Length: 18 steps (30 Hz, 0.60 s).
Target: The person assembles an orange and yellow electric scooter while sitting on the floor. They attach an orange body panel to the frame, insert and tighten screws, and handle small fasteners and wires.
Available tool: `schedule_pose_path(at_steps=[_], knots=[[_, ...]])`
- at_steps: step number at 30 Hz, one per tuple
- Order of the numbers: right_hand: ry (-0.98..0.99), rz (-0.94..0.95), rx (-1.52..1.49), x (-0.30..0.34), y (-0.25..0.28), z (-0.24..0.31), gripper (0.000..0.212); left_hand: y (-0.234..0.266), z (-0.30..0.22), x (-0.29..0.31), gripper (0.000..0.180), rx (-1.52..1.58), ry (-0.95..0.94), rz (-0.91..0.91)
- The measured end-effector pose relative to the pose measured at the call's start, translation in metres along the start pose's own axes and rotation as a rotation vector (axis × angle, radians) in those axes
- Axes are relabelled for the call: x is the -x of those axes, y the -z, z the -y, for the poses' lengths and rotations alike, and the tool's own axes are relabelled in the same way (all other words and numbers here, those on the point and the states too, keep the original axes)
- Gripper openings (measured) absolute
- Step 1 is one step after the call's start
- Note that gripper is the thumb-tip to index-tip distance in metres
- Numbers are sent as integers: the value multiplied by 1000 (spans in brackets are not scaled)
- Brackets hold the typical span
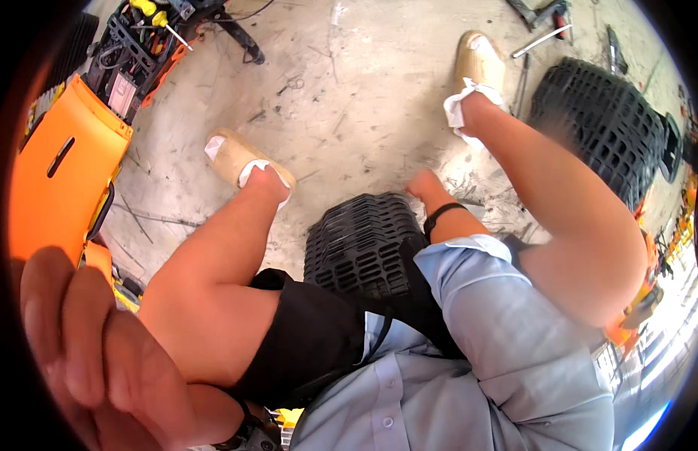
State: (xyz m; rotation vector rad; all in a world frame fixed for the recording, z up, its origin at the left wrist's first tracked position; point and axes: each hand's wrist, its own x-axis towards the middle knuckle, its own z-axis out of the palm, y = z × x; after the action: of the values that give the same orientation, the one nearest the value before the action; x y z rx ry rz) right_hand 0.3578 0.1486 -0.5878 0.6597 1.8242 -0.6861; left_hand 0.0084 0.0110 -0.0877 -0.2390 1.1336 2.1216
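Observation:
My left hand (pixel 101 346) is raised close at the lower left, with a dark watch (pixel 257 434) on its wrist. Its fingers are curled together; whatever they may hold is hidden. Between my legs, a black slotted plastic crate-like thing (pixel 356 244) stands on the floor. Just past its right edge hangs my right hand (pixel 426 184), a dark band (pixel 438 218) around that wrist. The right fingers are foreshortened and mostly hidden, so their grip does not show.
An orange panel (pixel 56 173) with a slot stands at left. Behind it, a yellow-handled screwdriver (pixel 157 15) lies on black equipment (pixel 123 56). A second black slotted thing (pixel 601 124) is right of my leg. A metal rod-like tool (pixel 541 41) and debris lie on the floor (pixel 356 98).

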Motion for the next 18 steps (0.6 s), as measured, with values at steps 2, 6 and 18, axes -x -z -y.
schedule_pose_path(at_steps=[2, 6, 18], knots=[[131, -8, 85, 5, 49, 28, 38, 2, -3, 5, 14, -27, 17, 77], [470, -176, -681, 62, 197, 149, 33, 8, -6, 14, 28, -171, -46, 100], [1394, -1684, 354, 416, 334, 277, 28, 4, -11, 58, 24, -373, -192, 139]])
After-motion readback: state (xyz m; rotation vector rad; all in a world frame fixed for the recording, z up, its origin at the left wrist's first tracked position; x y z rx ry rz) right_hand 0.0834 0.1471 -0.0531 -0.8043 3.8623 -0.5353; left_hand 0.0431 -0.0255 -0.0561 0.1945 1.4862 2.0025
